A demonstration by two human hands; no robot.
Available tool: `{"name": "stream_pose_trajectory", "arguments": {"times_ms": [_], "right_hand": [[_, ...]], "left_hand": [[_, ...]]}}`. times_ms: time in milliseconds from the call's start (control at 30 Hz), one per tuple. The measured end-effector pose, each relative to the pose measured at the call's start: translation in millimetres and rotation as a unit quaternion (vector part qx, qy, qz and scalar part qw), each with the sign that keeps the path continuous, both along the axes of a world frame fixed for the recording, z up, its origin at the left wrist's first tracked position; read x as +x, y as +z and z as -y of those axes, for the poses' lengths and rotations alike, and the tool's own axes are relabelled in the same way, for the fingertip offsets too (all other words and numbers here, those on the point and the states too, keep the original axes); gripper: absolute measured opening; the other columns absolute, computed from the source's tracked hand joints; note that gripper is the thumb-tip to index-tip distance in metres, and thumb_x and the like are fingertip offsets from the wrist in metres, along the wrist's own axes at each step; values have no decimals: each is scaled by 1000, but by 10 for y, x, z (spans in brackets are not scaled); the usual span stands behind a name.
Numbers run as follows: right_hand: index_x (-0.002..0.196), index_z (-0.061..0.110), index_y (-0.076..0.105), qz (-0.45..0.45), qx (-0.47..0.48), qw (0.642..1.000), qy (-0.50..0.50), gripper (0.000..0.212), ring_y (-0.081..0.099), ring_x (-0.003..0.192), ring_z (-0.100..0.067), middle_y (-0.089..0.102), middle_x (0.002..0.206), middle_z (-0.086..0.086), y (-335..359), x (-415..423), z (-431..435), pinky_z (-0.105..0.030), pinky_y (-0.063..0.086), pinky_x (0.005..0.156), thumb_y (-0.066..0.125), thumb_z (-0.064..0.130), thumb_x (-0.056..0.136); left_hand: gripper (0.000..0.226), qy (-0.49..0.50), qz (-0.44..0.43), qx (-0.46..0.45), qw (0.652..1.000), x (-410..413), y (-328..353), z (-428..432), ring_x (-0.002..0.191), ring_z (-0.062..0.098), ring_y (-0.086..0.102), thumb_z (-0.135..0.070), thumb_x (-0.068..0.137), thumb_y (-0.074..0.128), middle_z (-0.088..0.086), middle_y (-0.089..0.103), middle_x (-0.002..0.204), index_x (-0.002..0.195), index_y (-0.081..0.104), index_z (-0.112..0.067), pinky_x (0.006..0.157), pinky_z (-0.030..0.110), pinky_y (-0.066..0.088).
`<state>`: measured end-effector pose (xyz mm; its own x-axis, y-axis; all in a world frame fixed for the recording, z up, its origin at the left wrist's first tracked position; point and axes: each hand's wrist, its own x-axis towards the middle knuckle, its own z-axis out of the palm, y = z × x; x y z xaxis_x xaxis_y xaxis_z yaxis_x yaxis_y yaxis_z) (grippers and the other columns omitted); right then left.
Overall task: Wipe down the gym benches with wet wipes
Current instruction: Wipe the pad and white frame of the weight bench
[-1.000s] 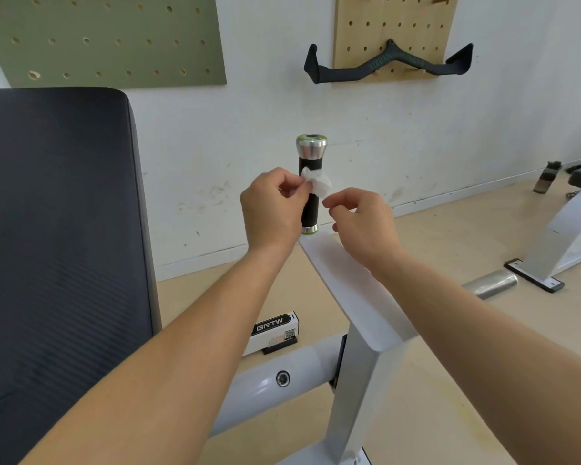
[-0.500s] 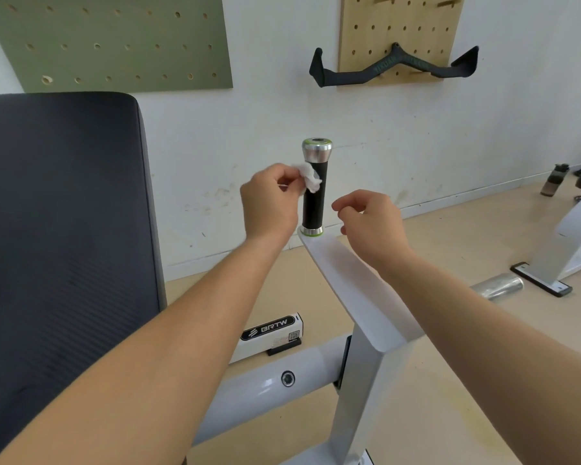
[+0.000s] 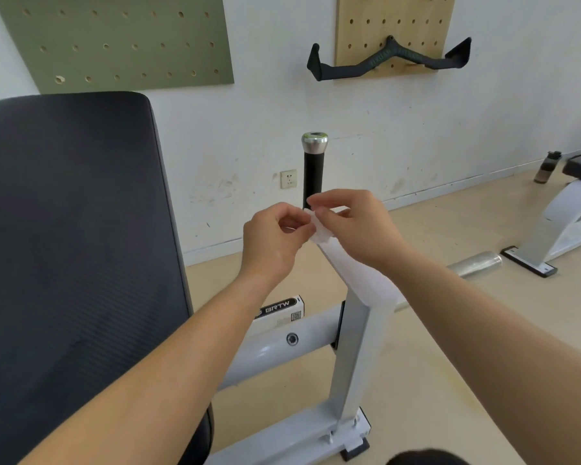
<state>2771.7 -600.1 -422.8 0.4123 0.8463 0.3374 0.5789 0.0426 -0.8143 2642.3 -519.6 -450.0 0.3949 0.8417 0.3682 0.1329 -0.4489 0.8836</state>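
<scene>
In the head view, a small crumpled wet wipe is pinched between the curled fingertips of the left hand and the right hand, probably to be refolded to a fresh face. It is held at the foot of the upright black handle, over the white frame arm, beside the bench pad.

Shows a bare left forearm and a bare right forearm, bare up to the frame edge, ending in the bare left hand and right hand, plus a dark rounded patch at the bottom edge, perhaps hair or clothing.
</scene>
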Motion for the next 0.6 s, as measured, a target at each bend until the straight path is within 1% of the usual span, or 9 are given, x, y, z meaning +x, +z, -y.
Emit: {"name": "stream_pose_trajectory", "arguments": {"times_ms": [33,100,167,267,300,367,433,467,600], "right_hand": [[106,30,75,-6,2,1000,2,20,69,86,-3,73,99,15,-14,-53,96,-23,52,80,61,21,96],[94,30,75,-25,23,999,-9,19,69,78,-8,73,86,16,-43,-150,335,-22,51,73,64,14,92],[89,27,74,-42,43,998,-27,19,68,73,-12,73,82,14,-104,-236,628,-20,52,65,66,10,91],[88,25,73,-66,56,995,-48,19,68,73,-10,73,81,14,-294,-363,1092,-18,49,61,67,8,91],[87,25,73,-79,57,994,-58,20,68,74,-10,73,81,15,-386,-397,1229,-19,49,62,67,7,91],[84,26,72,-107,62,988,-88,24,70,76,-14,72,81,15,-584,-442,1460,-29,56,69,67,4,90],[82,27,71,-127,55,984,-116,24,70,77,-16,72,82,15,-786,-448,1620,-41,60,78,67,4,89],[83,28,71,-130,47,982,-128,23,70,77,-16,72,82,15,-880,-436,1673,-44,60,79,68,5,89],[88,33,71,-130,17,980,-153,25,64,73,-13,71,81,15,-1177,-336,1735,-48,58,78,65,9,91]], "left_hand": [[15,-9,18,-9,1000,-61,8,105,68,6,67,-5,83,79,-1,75,81,85,72,-18,66,19,53],[17,-25,41,-20,999,-184,-6,322,76,10,70,-1,83,77,-1,75,84,87,71,-16,68,22,55],[23,-45,41,-27,998,-308,-85,548,81,10,70,1,84,75,-7,74,86,86,70,-21,70,23,56],[28,-73,19,-35,997,-454,-289,889,80,8,70,2,85,74,-11,74,85,85,70,-26,73,23,56],[28,-77,10,-38,996,-485,-371,984,79,7,69,1,85,74,-10,74,85,85,71,-26,73,23,55],[27,-80,-7,-48,996,-523,-547,1132,78,6,69,2,85,73,-10,74,84,85,72,-25,72,21,52],[27,-81,-18,-67,994,-531,-706,1253,78,9,68,1,86,72,-10,73,83,86,72,-27,73,25,55],[27,-79,-23,-74,994,-520,-778,1303,77,9,66,-1,88,71,-10,73,84,87,72,-28,75,28,56],[19,-68,-56,-79,993,-407,-968,1451,66,-1,56,-8,94,65,-16,69,80,93,74,-25,71,16,48]]}}
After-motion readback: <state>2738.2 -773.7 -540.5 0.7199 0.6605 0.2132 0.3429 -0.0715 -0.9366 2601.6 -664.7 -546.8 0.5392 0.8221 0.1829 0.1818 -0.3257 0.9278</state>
